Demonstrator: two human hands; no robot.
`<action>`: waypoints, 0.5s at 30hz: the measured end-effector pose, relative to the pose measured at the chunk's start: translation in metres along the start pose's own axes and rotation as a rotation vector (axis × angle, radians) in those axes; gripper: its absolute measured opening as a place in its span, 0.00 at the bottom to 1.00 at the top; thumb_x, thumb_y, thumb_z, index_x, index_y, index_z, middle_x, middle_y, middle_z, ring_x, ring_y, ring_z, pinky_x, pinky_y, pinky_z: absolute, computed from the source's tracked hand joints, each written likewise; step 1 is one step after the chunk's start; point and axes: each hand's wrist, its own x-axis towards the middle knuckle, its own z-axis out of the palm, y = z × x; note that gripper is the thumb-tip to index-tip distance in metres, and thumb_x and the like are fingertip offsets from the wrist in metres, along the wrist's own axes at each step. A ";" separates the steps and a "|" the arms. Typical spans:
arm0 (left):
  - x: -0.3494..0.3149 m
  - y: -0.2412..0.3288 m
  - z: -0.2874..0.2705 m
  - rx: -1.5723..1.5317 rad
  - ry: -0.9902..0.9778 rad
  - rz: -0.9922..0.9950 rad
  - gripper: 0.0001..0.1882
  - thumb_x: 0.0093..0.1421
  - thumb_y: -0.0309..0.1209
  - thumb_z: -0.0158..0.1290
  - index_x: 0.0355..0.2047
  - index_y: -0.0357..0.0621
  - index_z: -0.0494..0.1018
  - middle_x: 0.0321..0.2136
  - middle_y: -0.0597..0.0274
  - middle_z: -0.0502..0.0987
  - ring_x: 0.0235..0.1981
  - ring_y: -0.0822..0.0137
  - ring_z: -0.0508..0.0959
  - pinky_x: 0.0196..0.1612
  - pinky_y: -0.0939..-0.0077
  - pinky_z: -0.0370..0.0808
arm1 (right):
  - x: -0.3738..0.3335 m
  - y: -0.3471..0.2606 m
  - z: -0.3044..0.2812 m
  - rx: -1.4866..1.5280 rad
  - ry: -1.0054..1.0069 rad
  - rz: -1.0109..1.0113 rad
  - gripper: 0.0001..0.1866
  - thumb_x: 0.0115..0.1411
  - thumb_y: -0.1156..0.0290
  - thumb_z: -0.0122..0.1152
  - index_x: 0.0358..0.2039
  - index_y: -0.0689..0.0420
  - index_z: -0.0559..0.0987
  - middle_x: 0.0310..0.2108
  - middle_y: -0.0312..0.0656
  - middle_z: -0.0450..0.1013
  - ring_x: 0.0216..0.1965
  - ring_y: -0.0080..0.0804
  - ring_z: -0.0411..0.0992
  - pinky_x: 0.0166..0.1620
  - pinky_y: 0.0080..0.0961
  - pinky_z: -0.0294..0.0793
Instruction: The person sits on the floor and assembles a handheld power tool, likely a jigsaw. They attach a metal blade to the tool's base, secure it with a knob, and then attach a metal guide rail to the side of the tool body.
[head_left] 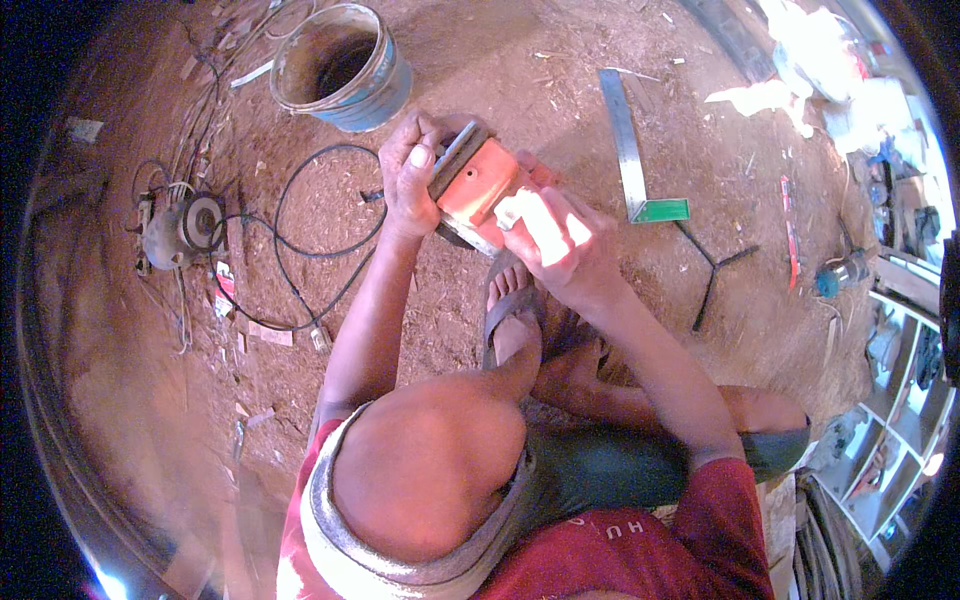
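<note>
Above my feet, both hands hold up a boxy orange power tool [482, 183] with a dark flat plate along one side; its exact kind is unclear. My left hand [410, 180] is wrapped round its left end, thumb up beside the plate. At the right end, my right hand [572, 245] is closed against the orange body. Strong sunlight whitens the right fingers, and I cannot tell whether a small pale piece is between them. The far fingers are partly hidden behind the tool.
A worn bucket [390, 90] stands beyond my left hand. Black cable [285, 235] loops on the dirt floor near a round grey machine [185, 232]. To the right lie a try square [660, 210], a three-armed black rod [714, 266] and a red level-like bar [790, 235]. Far right stands a white rack [905, 435].
</note>
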 end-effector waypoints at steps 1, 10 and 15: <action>-0.001 0.005 0.005 -0.021 -0.004 -0.014 0.30 0.54 0.63 0.52 0.25 0.48 0.60 0.24 0.63 0.69 0.28 0.70 0.67 0.32 0.75 0.66 | -0.003 0.002 0.001 -0.029 0.029 -0.025 0.13 0.51 0.69 0.70 0.33 0.57 0.75 0.30 0.40 0.73 0.29 0.38 0.76 0.28 0.30 0.77; -0.010 0.008 -0.001 -0.035 -0.134 -0.063 0.25 0.57 0.55 0.52 0.28 0.45 0.59 0.39 0.43 0.78 0.40 0.60 0.78 0.45 0.67 0.75 | 0.029 0.002 -0.022 0.353 0.009 0.016 0.29 0.43 0.61 0.75 0.46 0.53 0.76 0.44 0.47 0.71 0.45 0.46 0.74 0.43 0.37 0.78; -0.017 0.009 0.003 -0.149 -0.150 -0.067 0.25 0.55 0.48 0.59 0.30 0.45 0.58 0.42 0.42 0.77 0.47 0.57 0.76 0.52 0.61 0.73 | 0.032 0.009 -0.026 0.312 -0.084 0.000 0.30 0.43 0.63 0.76 0.47 0.57 0.76 0.47 0.48 0.71 0.46 0.46 0.74 0.46 0.38 0.77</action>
